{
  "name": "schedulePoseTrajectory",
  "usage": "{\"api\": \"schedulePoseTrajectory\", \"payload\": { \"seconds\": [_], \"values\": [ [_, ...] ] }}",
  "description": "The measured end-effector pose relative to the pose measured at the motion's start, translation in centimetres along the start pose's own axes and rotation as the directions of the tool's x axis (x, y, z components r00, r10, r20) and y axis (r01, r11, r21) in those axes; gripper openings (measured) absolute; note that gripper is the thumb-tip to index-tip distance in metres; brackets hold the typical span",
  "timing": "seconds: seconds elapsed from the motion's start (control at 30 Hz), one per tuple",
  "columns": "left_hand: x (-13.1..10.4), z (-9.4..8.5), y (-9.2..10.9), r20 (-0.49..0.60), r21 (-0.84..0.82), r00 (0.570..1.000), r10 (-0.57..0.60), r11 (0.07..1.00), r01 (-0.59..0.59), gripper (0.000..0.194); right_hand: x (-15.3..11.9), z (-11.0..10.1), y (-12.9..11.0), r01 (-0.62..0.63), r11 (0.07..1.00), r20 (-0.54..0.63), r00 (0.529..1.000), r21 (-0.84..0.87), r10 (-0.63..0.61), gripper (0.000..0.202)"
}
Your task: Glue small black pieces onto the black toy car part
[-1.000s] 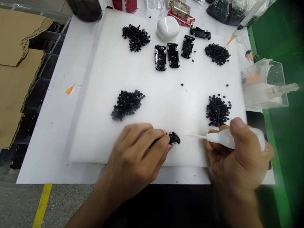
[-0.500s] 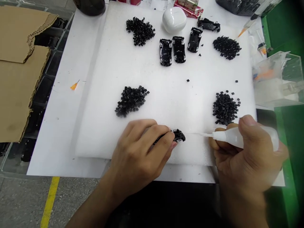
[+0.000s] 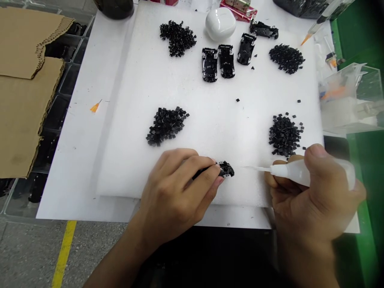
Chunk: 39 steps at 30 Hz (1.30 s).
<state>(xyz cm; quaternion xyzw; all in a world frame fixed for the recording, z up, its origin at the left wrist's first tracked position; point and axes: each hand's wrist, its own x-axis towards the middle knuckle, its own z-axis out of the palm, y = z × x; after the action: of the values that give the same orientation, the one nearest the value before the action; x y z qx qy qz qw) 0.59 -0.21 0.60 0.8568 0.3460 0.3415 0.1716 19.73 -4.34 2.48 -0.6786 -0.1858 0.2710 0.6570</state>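
Between its fingers my left hand (image 3: 180,188) grips a small black car part (image 3: 226,169), whose right end sticks out past the fingertips. My right hand (image 3: 318,200) is closed around a white squeeze bottle (image 3: 292,171). The bottle's thin clear nozzle points left at the part, with a gap between them. Both hands are at the near edge of a white foam board (image 3: 216,120). Small black square pieces lie in a left pile (image 3: 168,125) and a right pile (image 3: 285,135). Farther back are several black car parts, one of them a car part (image 3: 209,65) lying flat.
Two more black piles, one at the back left (image 3: 177,38) and one at the back right (image 3: 287,59), lie near a white rounded object (image 3: 221,25). Cardboard (image 3: 21,120) covers a compartment tray at left. A clear box (image 3: 351,100) stands at right. An orange needle tip (image 3: 95,107) lies left.
My right hand and the bottle have shifted slightly to the right, away from the black part. My left hand keeps its hold. The whole view has moved a little.
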Motion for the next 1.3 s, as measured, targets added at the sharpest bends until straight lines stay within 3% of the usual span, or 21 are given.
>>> {"api": "schedulePoseTrajectory", "payload": {
  "seconds": [0.17, 0.43, 0.57, 0.7, 0.9, 1.07, 1.3],
  "values": [
    [0.0, 0.1, 0.0, -0.005, 0.003, 1.0, 0.008, 1.0, -0.008, 0.016, -0.1, 0.1, 0.0, -0.01, 1.0, -0.006, 1.0, 0.0, 0.01, 0.042],
    [-0.2, -0.1, 0.1, 0.002, -0.002, 1.0, 0.006, 1.0, -0.006, 0.016, 0.0, 0.1, -0.1, -0.008, 1.0, 0.029, 1.0, 0.02, 0.007, 0.042],
    [-0.2, -0.1, 0.1, 0.001, -0.011, 1.0, -0.001, 1.0, 0.001, 0.017, 0.3, 0.1, -0.2, -0.015, 0.999, -0.013, 1.0, 0.028, 0.015, 0.031],
    [-0.2, -0.3, 0.1, 0.022, -0.027, 1.0, -0.022, 0.999, 0.023, 0.013, 1.0, -0.1, -0.5, -0.051, 0.997, -0.09, 0.994, 0.064, 0.056, 0.034],
    [0.0, -0.6, 0.0, 0.11, -0.074, 0.994, -0.018, 0.997, 0.026, 0.01, 1.5, -0.5, -0.6, -0.068, 0.998, 0.035, 0.997, 0.013, 0.067, 0.033],
    [-0.1, -0.7, 0.2, 0.067, -0.157, 0.997, -0.032, 0.987, 0.042, 0.018, 1.6, -0.3, -0.4, -0.029, 0.999, 0.056, 0.998, -0.015, 0.03, 0.031],
    [-0.1, -0.4, 0.2, 0.036, -0.238, 0.99, -0.136, 0.961, 0.141, 0.016, 1.6, -0.4, 0.0, 0.028, 0.999, 0.069, 0.997, -0.015, -0.027, 0.029]
  ]
}}
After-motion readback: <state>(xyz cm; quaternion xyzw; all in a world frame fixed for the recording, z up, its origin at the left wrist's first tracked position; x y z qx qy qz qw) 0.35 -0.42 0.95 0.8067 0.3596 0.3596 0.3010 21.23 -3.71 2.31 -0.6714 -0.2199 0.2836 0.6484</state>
